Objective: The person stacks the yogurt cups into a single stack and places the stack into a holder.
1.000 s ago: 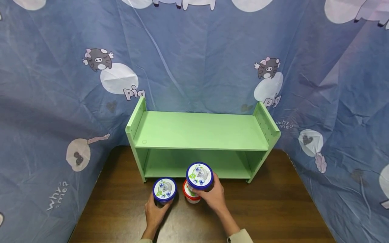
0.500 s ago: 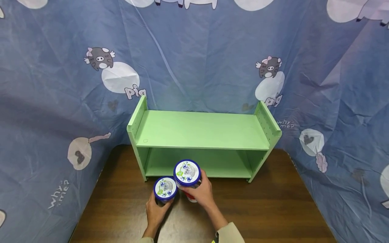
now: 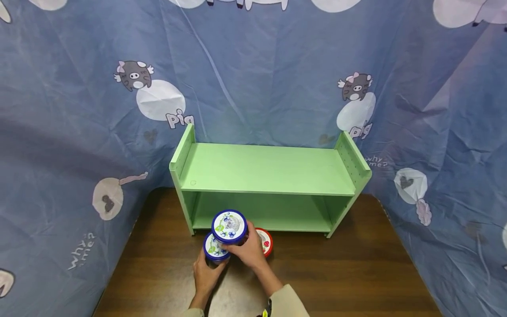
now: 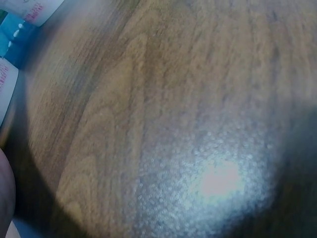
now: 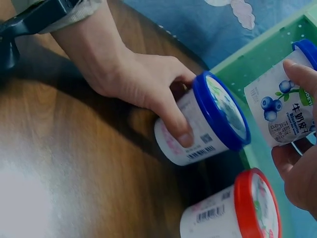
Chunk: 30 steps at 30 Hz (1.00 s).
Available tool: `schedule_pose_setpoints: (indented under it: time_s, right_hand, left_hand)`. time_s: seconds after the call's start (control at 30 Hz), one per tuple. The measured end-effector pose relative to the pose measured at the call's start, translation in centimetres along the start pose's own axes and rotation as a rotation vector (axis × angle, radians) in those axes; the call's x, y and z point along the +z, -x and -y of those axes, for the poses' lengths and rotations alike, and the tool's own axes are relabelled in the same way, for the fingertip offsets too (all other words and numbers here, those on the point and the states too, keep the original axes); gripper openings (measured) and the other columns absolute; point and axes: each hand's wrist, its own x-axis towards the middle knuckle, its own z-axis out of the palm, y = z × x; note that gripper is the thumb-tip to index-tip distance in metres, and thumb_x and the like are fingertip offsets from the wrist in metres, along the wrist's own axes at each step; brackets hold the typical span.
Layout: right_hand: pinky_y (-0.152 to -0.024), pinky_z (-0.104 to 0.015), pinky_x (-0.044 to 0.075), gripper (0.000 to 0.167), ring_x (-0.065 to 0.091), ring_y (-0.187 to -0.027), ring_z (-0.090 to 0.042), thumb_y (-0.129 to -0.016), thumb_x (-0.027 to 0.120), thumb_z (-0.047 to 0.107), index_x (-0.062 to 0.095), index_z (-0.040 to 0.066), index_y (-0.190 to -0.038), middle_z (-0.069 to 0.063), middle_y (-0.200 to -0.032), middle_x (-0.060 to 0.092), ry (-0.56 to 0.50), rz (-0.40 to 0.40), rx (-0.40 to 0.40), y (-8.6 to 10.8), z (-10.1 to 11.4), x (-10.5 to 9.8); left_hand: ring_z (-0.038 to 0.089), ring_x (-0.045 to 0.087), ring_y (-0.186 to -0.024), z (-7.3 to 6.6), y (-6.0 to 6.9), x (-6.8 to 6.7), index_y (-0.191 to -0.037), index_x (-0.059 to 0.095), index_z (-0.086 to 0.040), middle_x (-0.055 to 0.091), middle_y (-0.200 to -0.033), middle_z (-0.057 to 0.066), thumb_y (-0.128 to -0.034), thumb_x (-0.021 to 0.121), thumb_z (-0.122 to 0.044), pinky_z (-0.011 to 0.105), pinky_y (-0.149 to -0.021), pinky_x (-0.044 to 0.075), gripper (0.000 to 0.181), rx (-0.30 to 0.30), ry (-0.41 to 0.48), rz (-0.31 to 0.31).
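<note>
Stacking looks like the step: right hand (image 3: pixel 251 252) grips a round white blue-lidded tub (image 3: pixel 229 226) aloft above its blue-lidded twin (image 3: pixel 211 249), which left hand (image 3: pixel 205 274) grasps near left of brown wood worktop (image 3: pixel 325 277), so next probably calls for centred lowering.

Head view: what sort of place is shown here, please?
Probably a staged tabletop workspace: a green shelf unit stands on a wood-grain table, and a blue cloth with pig prints hangs behind and at both sides.
</note>
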Motion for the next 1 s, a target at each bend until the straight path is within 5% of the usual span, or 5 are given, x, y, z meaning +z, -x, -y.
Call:
schedule_pose_setpoints:
  time_s: [0.13, 1.0]
  right_hand:
    - [-0.105, -0.042, 0.047, 0.092, 0.061, -0.122, -0.028, -0.061, 0.095, 0.025, 0.051, 0.005, -0.139, -0.014, -0.129, 0.066, 0.073, -0.011, 0.002, 0.0, -0.2, 0.8]
    - [-0.105, -0.051, 0.047, 0.091, 0.061, -0.122, -0.032, -0.062, 0.093, 0.026, 0.05, 0.004, -0.139, -0.015, -0.13, 0.065, 0.151, 0.054, 0.014, 0.0, -0.5, 2.9]
  left_hand:
    - [0.049, 0.061, -0.107, 0.1, 0.1, 0.0, -0.138, 0.054, -0.004, 0.064, -0.131, 0.025, -0.0631, 0.091, -0.025, 0.06, -0.091, 0.045, 0.086, 0.01, -0.008, -0.007]
    - [0.05, 0.062, -0.103, 0.4, 0.0, -0.1, -0.132, 0.056, 0.0, 0.067, -0.124, 0.027, -0.061, 0.089, -0.024, 0.058, -0.087, 0.044, 0.082, 0.085, -0.016, -0.031]
